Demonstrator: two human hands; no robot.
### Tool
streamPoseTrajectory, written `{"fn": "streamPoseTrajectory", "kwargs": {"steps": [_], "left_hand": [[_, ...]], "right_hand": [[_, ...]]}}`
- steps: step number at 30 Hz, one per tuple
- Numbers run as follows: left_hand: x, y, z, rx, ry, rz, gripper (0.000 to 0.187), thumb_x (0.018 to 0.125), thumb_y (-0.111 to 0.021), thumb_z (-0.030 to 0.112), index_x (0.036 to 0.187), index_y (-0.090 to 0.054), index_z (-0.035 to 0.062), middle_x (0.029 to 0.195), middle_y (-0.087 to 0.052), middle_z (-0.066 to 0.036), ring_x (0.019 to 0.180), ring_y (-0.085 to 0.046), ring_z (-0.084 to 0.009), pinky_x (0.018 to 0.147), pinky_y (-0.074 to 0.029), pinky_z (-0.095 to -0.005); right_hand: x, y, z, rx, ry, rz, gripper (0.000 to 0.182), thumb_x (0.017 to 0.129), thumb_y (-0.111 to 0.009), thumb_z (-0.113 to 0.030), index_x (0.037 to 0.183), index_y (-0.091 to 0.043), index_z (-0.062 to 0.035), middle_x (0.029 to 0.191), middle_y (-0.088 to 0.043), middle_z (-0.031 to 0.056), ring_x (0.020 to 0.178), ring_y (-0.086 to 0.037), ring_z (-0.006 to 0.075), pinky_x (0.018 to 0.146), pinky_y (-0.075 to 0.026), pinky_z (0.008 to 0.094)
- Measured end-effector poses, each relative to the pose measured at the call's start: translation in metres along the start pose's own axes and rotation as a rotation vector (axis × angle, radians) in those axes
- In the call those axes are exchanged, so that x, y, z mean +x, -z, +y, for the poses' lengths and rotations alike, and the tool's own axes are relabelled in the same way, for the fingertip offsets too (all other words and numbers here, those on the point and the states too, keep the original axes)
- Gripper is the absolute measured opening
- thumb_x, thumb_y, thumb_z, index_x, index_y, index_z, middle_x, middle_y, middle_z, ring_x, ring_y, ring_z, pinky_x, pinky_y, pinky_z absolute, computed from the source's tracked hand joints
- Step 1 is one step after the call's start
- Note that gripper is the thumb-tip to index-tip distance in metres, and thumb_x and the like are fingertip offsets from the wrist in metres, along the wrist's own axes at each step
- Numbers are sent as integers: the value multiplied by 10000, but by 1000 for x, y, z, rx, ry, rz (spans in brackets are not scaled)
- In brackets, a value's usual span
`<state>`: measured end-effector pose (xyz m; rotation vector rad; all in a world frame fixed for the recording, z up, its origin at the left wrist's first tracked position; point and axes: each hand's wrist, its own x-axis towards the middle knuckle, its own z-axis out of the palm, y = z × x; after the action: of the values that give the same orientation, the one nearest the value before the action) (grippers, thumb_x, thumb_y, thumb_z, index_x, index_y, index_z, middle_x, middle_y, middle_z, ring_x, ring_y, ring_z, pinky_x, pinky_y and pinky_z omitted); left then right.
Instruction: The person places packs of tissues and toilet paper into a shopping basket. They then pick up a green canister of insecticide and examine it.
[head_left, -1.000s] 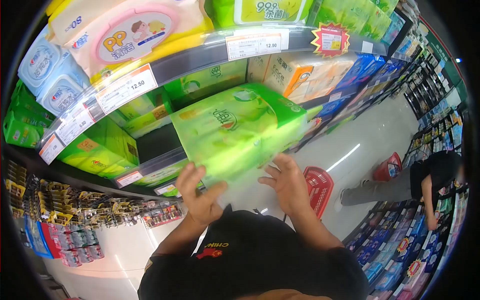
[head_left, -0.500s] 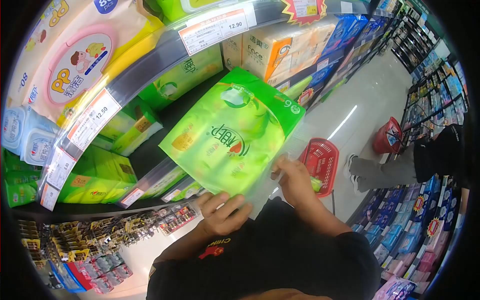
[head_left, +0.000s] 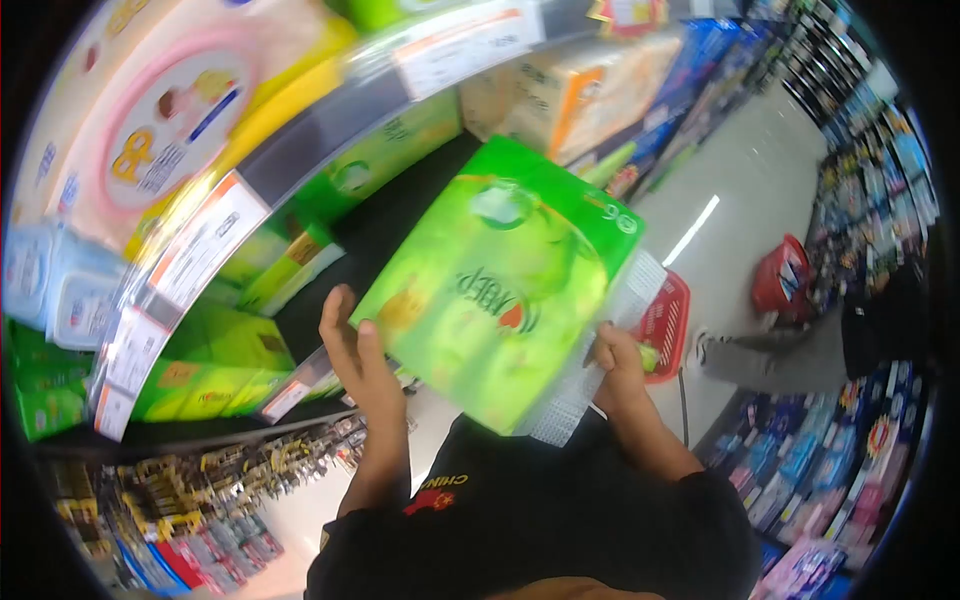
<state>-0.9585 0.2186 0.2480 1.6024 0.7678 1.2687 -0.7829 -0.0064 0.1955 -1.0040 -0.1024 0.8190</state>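
A large green pack of tissues (head_left: 500, 290) is held tilted in front of my body, its printed face toward me. My right hand (head_left: 620, 365) is closed on the clear, dotted wrapper edge at the pack's lower right side. At the pack's left corner is my left hand (head_left: 362, 360), its fingers raised and apart, with the thumb right at the edge. Behind the pack, the shelf compartment (head_left: 400, 215) holds more green packs (head_left: 215, 360).
Price labels (head_left: 207, 240) line the curved shelf edge, with pink wipes packs (head_left: 180, 110) above. A red basket (head_left: 668, 325) stands on the floor to the right. Farther right are a red bucket-shaped basket (head_left: 782, 278) and a person's legs (head_left: 790, 355). Shelves of packaged goods (head_left: 810, 450) line the far side.
My left hand has left the pack's bottom edge and moved up to its left corner, fingers spreading. The pack has shifted slightly right, still in my right hand.
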Motion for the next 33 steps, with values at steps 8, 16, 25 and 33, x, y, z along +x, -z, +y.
{"fn": "streamPoseTrajectory", "kwargs": {"steps": [8, 16, 25, 33], "left_hand": [[-34, -22, 19, -275, 103, -119, 425, 990, -402, 273, 1283, -457, -30, 1210, -535, -202, 1108, -561, -286, 924, -497, -407], [-12, -50, -11, -86, -206, -449, 364, 1010, -376, 185, 1262, -508, -42, 1248, -572, -183, 1137, -567, -265, 968, -451, -393], [44, -101, -39, 317, -282, -406, 304, 939, -587, 95, 1227, -574, 0, 1295, -547, -141, 1151, -540, -218, 940, -432, -348], [46, -142, -52, 573, -205, -310, 266, 936, -649, 220, 1092, -667, 6, 950, -684, -98, 842, -637, -188, 752, -497, -316]], "right_hand": [[-25, 25, -5, -28, 96, 9, 483, 918, -524, -262, 479, -369, -137, 514, -417, 33, 548, -459, 172, 616, -404, 312], [-64, 93, 16, 138, 115, 328, 441, 933, -479, -236, 517, -364, -145, 559, -388, 14, 578, -415, 152, 626, -360, 267], [-48, 186, 61, 250, 81, 815, 280, 891, -551, -233, 661, -451, -108, 758, -456, 45, 790, -537, 214, 754, -540, 403], [-24, 333, 83, 82, -175, 1116, 247, 864, -534, -264, 686, -451, -112, 757, -493, 57, 764, -576, 226, 717, -552, 393]]}}
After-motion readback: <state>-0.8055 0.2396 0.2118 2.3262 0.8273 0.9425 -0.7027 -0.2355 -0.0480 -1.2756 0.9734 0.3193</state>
